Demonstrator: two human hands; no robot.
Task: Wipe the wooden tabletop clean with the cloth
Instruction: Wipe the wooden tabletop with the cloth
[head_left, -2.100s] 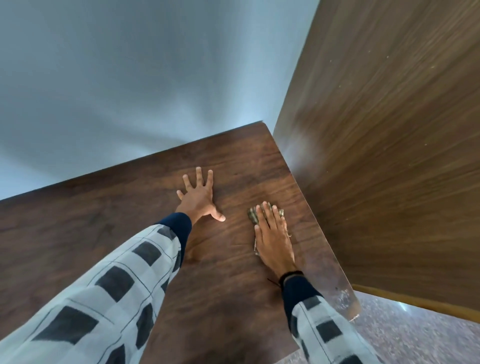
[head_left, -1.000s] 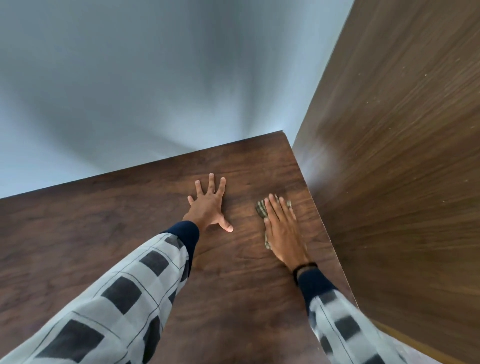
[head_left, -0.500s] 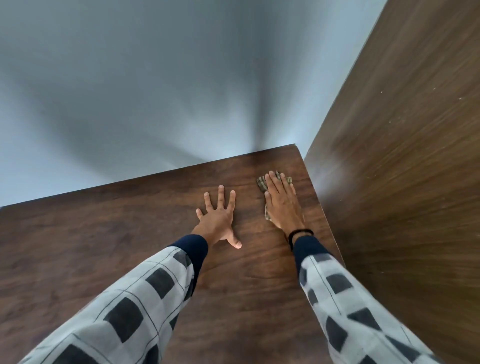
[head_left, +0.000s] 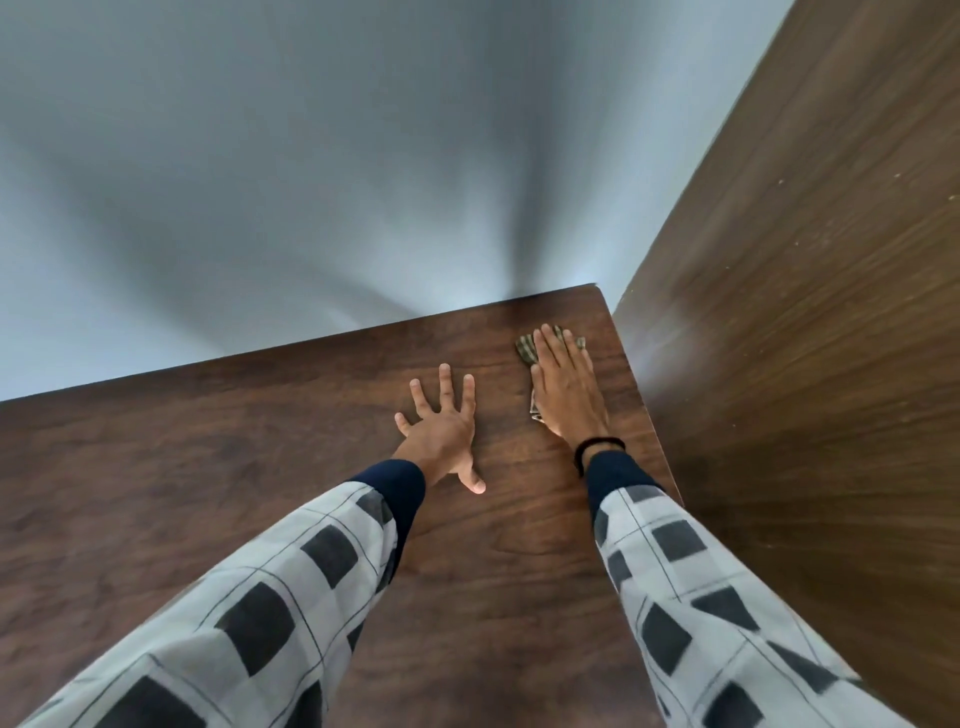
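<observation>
I judge the wipe partly done: the right hand (head_left: 566, 389) presses the cloth (head_left: 525, 349) flat, fingers together, near the tabletop's (head_left: 260, 467) far right corner. The wide left stretch looks left to do. The left hand (head_left: 441, 431) rests beside it, fingers spread. The wood is dark, smooth and grained; the cloth is small, crumpled and striped.

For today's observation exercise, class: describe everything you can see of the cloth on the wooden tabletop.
The cloth is a small rag, olive with paler stripes. It lies on the tabletop near its far right corner, under the right hand, which presses it with straight fingers and hides most of it; only bits show beyond the fingertips and beside the palm.
</observation>
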